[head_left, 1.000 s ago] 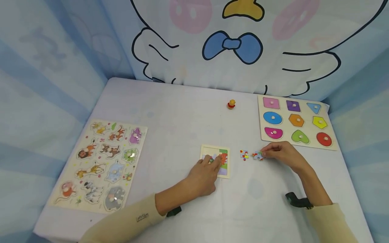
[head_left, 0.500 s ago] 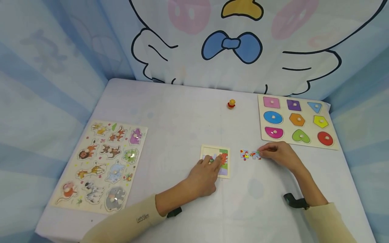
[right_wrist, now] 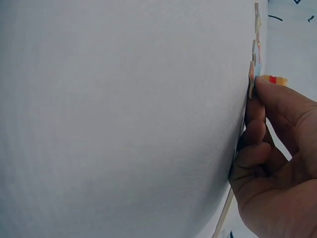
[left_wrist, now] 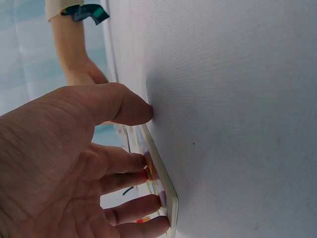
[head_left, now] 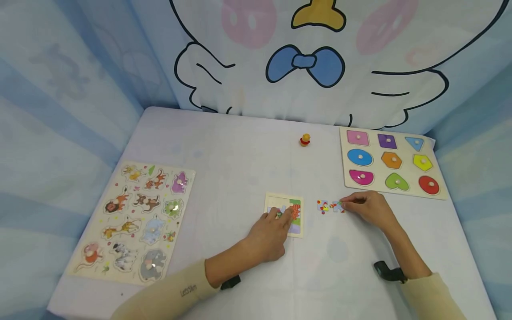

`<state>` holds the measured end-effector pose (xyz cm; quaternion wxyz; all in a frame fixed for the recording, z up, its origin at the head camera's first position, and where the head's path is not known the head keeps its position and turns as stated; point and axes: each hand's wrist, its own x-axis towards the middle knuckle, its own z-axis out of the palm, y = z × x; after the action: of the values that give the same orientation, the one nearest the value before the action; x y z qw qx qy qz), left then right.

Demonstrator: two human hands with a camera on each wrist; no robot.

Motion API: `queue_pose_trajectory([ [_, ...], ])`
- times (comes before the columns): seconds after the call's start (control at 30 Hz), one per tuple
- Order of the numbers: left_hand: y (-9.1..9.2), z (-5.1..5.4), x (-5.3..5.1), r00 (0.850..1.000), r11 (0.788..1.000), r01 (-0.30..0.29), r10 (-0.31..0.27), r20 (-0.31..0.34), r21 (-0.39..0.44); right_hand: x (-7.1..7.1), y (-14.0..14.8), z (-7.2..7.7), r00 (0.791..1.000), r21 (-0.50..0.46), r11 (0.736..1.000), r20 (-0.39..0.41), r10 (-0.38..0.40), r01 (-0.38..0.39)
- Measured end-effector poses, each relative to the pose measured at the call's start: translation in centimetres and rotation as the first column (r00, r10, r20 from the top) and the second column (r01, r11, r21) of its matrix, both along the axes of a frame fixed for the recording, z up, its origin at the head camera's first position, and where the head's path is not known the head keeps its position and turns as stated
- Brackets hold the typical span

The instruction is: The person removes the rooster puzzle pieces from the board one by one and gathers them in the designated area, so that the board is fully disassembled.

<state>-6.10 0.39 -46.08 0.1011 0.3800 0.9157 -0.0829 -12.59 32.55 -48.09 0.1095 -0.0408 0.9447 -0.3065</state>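
Observation:
In the head view a small framed puzzle (head_left: 283, 196) lies mid-table, partly filled, and my left hand (head_left: 267, 238) rests its fingertips on it. The left wrist view has those fingers (left_wrist: 132, 208) nearly straight on the puzzle's face, the thumb off it. To the right of the frame lies a loose jigsaw piece (head_left: 322, 206). Beside it my right hand (head_left: 370, 209) pinches another jigsaw piece (head_left: 336, 206) between thumb and finger; in the right wrist view the pinched piece (right_wrist: 251, 79) is low at the cloth, seen edge-on.
An animal peg board (head_left: 132, 222) lies at the left of the table. At the back right is a shape peg board (head_left: 376, 166). A small yellow and red toy (head_left: 305, 140) stands towards the back edge. Printed curtains surround the table.
The right hand has moved slightly left with its piece, closer to the loose piece. The left hand stays on the framed puzzle.

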Motion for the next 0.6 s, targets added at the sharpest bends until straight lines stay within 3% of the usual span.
queue_pose_trajectory([
  [0.6, -0.05, 0.02, -0.02, 0.999, 1.000, 0.012, -0.012, -0.038, 0.023, 0.23, -0.35, 0.45, 1.000, 0.009, 1.000, 0.002, -0.014, 0.014],
])
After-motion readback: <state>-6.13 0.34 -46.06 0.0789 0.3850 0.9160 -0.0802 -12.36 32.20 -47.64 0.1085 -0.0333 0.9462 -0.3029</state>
